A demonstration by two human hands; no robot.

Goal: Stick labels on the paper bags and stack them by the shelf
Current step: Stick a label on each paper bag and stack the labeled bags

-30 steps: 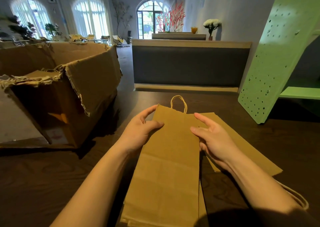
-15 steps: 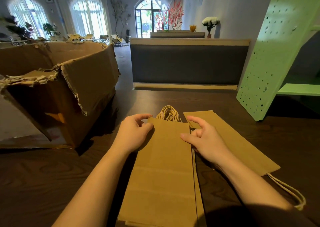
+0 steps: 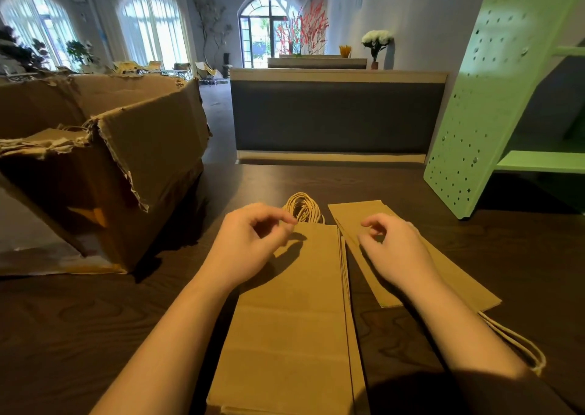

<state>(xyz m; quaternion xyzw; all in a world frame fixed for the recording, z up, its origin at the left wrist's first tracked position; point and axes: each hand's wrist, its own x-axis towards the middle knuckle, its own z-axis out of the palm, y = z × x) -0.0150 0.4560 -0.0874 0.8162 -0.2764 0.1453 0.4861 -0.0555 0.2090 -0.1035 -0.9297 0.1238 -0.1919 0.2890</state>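
Torn cardboard box (image 3: pixel 104 161) at left, contents hidden. Your left hand (image 3: pixel 250 243) and right hand (image 3: pixel 392 250) hover over the paper-bag stack (image 3: pixel 291 319), each grip loosely curled and empty; half a second ago both pinched its top edge. A single bag (image 3: pixel 449 275) lies alongside on the dark wood worktop (image 3: pixel 63 319), near the green pegboard shelf (image 3: pixel 493 97).

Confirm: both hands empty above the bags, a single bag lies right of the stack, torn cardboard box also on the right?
No. The head view shows the torn cardboard box on the left of the stack. The rest stands: left hand and right hand empty above the bags, single bag right of the stack.
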